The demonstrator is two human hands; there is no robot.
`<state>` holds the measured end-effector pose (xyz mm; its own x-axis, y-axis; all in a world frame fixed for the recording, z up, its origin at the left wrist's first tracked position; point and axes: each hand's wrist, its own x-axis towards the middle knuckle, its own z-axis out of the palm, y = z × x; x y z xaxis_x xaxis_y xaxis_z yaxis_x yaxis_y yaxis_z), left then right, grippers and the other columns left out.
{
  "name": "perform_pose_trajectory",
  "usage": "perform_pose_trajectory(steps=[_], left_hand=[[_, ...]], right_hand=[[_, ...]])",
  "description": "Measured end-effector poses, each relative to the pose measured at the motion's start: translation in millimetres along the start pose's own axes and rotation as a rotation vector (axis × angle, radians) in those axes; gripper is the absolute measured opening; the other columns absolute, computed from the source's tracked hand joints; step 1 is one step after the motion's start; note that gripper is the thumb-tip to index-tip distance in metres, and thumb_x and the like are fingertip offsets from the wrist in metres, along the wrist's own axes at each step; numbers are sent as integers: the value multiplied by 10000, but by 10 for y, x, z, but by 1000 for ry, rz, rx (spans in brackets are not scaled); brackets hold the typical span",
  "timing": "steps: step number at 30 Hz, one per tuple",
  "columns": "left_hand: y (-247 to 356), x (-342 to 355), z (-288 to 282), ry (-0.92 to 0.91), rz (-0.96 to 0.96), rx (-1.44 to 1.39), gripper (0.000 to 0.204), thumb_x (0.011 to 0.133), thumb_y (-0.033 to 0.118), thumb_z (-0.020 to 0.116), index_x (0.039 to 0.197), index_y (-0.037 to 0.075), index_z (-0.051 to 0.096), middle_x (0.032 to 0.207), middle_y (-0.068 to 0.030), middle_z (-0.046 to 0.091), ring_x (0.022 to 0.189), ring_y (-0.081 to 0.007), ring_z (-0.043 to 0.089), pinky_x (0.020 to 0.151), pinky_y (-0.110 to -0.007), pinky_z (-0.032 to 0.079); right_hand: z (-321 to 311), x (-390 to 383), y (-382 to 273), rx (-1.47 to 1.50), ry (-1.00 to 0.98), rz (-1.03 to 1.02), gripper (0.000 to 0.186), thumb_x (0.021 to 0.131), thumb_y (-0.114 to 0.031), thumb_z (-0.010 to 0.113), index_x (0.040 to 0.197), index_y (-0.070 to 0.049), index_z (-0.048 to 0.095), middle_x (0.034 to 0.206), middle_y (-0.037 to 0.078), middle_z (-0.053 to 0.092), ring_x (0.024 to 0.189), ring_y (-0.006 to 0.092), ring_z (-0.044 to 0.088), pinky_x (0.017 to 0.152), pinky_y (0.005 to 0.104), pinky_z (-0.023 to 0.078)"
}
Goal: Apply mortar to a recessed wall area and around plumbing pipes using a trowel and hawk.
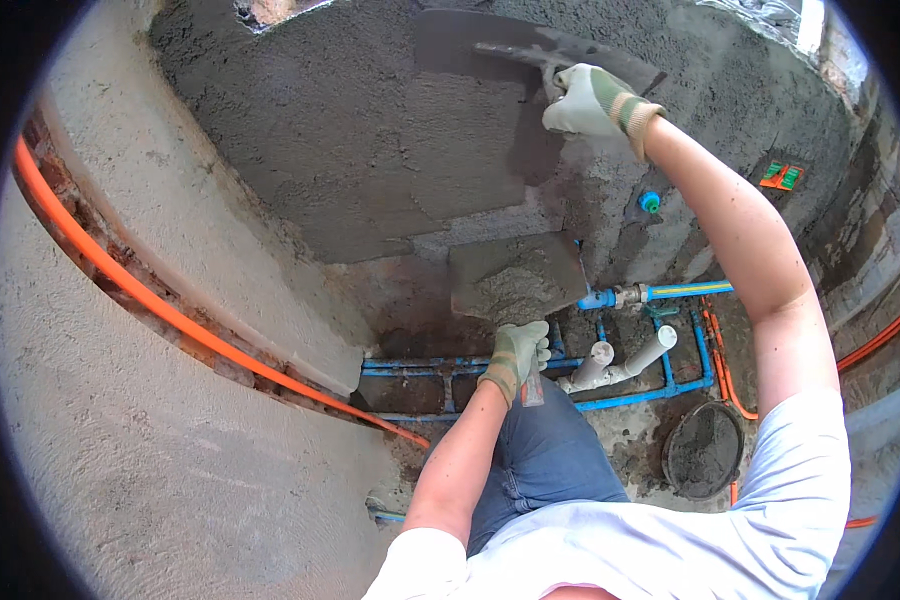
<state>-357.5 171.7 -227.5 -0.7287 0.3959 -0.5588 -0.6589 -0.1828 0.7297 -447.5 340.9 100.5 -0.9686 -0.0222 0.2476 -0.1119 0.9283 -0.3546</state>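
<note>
My right hand (592,102), in a pale glove with a green-striped cuff, is raised high and closed around the handle of a plastering trowel (625,68). The long blade lies along the wall (310,130), which is coated in dark grey mortar. Lower down, in front of my body, my gloved left hand (518,352) grips a plasterer's hawk (470,268) from its near side. A heap of wet mortar (522,288) sits on the hawk's board. Beneath the hawk, its handle is hidden by the glove.
Blue water pipes (630,400) and two white drain stubs (654,350) stand by my legs. A round bucket (668,462) of mortar is at lower right. Orange conduit (160,308) runs along the left wall. A blue pipe plug (650,202) and an orange-green outlet box (781,176) show on the wall.
</note>
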Motion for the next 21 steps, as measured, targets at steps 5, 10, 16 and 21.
perform_pose_trajectory(steps=[5, 10, 16, 21], left_hand=[[56, -6, -42, -35, 34, -14, 152, 859, 183, 691, 763, 113, 597, 627, -4, 528, 495, -142, 515, 448, -310, 396], [181, -109, -16, -15, 61, -7, 177, 826, 140, 646, 677, 108, 555, 603, -29, 525, 471, -160, 501, 425, -317, 383], [119, -217, -91, 68, 40, 29, 181, 824, 169, 668, 689, 121, 558, 614, -17, 531, 472, -151, 503, 424, -314, 378], [43, -373, -203, 55, 70, -44, 185, 843, 161, 663, 694, 123, 560, 605, -17, 516, 456, -145, 501, 403, -309, 355]], right_hand=[[274, -262, 246, -264, 399, -35, 378, 771, -350, 646, 931, -11, 702, 892, 210, 699, 850, 367, 673, 782, 441, 526], [1187, -967, 420, -174, -26, 30, 361, 759, -366, 616, 882, -45, 727, 877, 230, 683, 849, 406, 663, 781, 456, 533], [1588, -1712, 356, -39, -310, 78, 293, 725, -320, 614, 804, -49, 692, 838, 218, 678, 821, 383, 672, 753, 450, 533], [1633, -2132, 216, -217, -498, -114, 301, 721, -345, 622, 791, -64, 703, 798, 205, 680, 803, 375, 675, 740, 443, 533]])
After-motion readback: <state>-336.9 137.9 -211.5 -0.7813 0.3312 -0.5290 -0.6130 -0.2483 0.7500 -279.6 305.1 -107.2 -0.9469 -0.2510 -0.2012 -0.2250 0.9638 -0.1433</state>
